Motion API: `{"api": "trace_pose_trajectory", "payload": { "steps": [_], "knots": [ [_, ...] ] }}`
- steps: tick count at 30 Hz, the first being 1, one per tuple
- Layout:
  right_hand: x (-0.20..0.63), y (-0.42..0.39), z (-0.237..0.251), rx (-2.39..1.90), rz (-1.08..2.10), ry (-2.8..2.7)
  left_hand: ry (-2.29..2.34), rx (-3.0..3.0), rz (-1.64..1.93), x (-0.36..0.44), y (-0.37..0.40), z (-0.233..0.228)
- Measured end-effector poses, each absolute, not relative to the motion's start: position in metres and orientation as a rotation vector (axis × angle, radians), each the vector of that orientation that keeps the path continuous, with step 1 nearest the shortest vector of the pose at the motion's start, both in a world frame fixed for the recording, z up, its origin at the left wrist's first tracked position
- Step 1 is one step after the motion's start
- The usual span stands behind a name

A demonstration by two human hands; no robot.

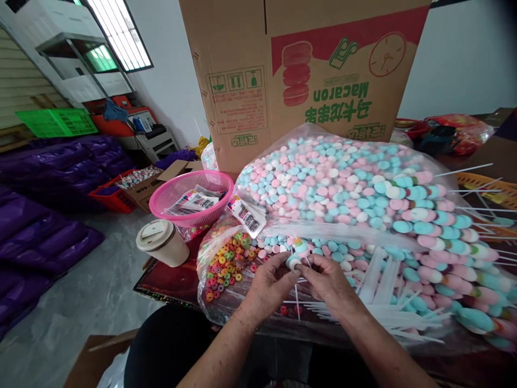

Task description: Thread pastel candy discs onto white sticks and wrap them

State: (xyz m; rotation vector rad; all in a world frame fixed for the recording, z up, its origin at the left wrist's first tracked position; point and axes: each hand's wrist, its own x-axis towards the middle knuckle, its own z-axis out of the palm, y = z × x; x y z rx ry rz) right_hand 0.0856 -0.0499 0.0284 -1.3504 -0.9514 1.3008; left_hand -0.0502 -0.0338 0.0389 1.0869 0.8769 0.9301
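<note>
My left hand (266, 288) and my right hand (329, 280) meet in front of me, fingertips closed around a candy skewer (301, 247). Pale blue and pink marshmallows with a coloured ring candy show at its top, and its white stick points down below my fingers. A pale blue-white marshmallow (293, 262) sits between my fingertips. Behind my hands spreads a clear plastic bag of pink, blue and white marshmallows (307, 178). Ring candies (228, 261) lie in a heap to the left. White sticks (371, 315) lie beside my right wrist, and finished skewers (448, 231) are piled at the right.
A large cardboard box (242, 48) stands behind the candy. Left are a pink basket (226, 196) holding printed packets, a lidded cup (173, 250) near the table edge, and loose printed packets (246, 215). Purple bundles (36, 237) lie beyond, on the floor side. An orange basket (484, 183) is at right.
</note>
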Motion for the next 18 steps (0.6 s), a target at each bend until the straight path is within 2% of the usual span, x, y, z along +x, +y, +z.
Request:
{"api": "trace_pose_trajectory", "payload": {
  "steps": [4,7,12,18],
  "knots": [
    [0.08,-0.054,0.034,-1.314,1.447,-0.915,0.84,1.019,0.912,-0.055,-0.033,0.038],
    [0.08,-0.054,0.033,-1.335,1.441,-1.029,0.861,0.887,0.911,-0.055,-0.035,0.039],
    [0.091,-0.065,0.042,-1.507,1.129,-1.358,0.923,0.735,0.979,-0.057,-0.036,0.042],
    [0.096,-0.1,0.057,-1.738,0.568,-1.895,1.018,0.71,1.03,-0.061,-0.03,0.037]
  ]
}}
